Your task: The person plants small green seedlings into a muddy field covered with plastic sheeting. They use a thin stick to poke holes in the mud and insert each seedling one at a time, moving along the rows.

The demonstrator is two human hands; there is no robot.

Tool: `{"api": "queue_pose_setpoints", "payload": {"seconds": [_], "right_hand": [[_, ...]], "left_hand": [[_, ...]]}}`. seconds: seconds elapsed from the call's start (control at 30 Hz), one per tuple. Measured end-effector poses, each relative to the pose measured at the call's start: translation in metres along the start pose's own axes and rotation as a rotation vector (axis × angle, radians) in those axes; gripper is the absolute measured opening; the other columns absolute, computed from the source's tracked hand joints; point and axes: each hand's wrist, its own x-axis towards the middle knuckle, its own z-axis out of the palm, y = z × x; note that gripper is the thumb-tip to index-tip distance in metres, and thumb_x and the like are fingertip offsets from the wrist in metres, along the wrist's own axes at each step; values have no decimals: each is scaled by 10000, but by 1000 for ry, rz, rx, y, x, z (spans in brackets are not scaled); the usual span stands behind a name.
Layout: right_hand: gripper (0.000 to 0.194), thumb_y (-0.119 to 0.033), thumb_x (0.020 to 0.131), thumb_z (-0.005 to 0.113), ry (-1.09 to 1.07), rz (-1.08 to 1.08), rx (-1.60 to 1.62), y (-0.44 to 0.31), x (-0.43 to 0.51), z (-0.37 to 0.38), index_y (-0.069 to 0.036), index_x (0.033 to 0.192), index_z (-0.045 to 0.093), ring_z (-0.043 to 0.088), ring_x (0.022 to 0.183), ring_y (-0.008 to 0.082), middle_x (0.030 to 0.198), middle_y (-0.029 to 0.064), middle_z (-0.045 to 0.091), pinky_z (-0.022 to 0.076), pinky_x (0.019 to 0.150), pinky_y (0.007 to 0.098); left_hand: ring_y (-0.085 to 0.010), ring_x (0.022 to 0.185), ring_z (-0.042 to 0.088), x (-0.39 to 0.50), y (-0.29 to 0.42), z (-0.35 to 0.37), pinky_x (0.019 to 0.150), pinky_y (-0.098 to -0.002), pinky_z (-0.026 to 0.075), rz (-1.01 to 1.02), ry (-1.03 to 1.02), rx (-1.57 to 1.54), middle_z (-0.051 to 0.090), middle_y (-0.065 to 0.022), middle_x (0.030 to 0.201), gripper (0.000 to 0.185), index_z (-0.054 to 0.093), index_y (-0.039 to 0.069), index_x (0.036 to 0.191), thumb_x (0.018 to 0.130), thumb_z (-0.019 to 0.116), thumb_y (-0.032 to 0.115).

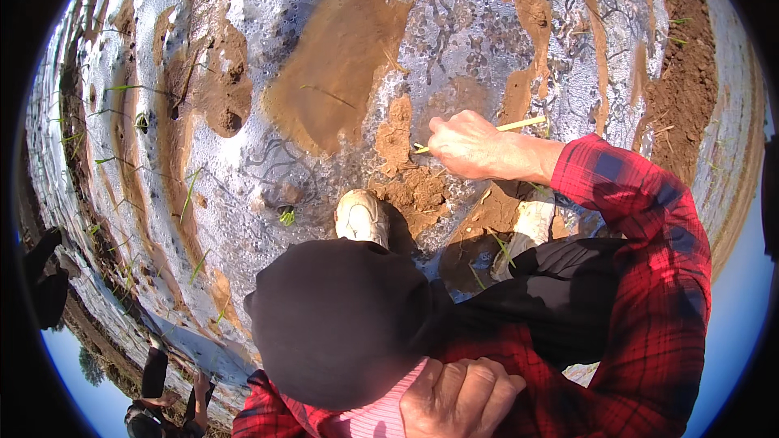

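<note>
My right hand [465, 145] is closed around a thin yellow stick [522, 124], low over the muddy plastic mulch film [453, 30]. The stick's short forked tip sticks out on the left side of the fist, beside a strip of brown soil [395, 134]. My left hand [459, 398] lies at the bottom of the view near my chest, behind my raised knee in black cloth [341, 322]. Its fingers are curled, and a pink ribbed cuff [380, 410] is at its wrist. Whether anything is inside that hand is hidden.
My pale shoes [361, 216] stand on film and wet soil. A muddy brown puddle [341, 67] spreads ahead. Small green seedlings [286, 216] poke through holes in the film. Bare soil [681, 85] runs along the right. Another person [164, 407] is at the lower left.
</note>
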Motion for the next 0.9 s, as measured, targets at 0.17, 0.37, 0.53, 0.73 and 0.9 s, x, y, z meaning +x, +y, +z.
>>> {"api": "queue_pose_setpoints", "payload": {"seconds": [0.17,0.37,0.53,0.73,0.9], "right_hand": [[124,-61,649,643,-40,82,121,10,-4,-17,61,652,620,628,588,386,712,225,607,482,498,460],[110,-71,651,638,40,72,36,17,2,-24,34,641,605,632,656,369,733,201,595,474,560,457],[96,-89,683,627,-27,109,-43,15,16,-20,4,668,641,655,730,333,797,181,614,490,630,448],[110,-105,668,653,-109,54,-128,12,29,-29,-12,709,693,674,736,335,786,160,650,513,653,431],[112,-122,649,646,-116,44,-28,28,37,-35,-15,657,676,666,674,339,693,173,658,505,636,436]], "left_hand": [[-115,493,456,2,-5,-2,426,-263,326,22,5,0,495,-29,656,186,579,49,739,830,672,182],[-112,461,432,-1,-8,1,409,-261,315,0,53,-16,456,-22,615,190,588,32,761,825,677,187],[-111,447,423,1,-13,-16,407,-262,317,2,-100,-14,433,-19,596,198,590,28,771,836,668,197],[-110,446,423,2,-18,-20,407,-261,317,20,-119,-17,429,-20,593,205,590,30,768,848,659,206],[-108,454,429,-4,-16,-12,410,-256,319,-8,-16,-7,437,-19,597,207,590,32,763,854,657,206]]}}
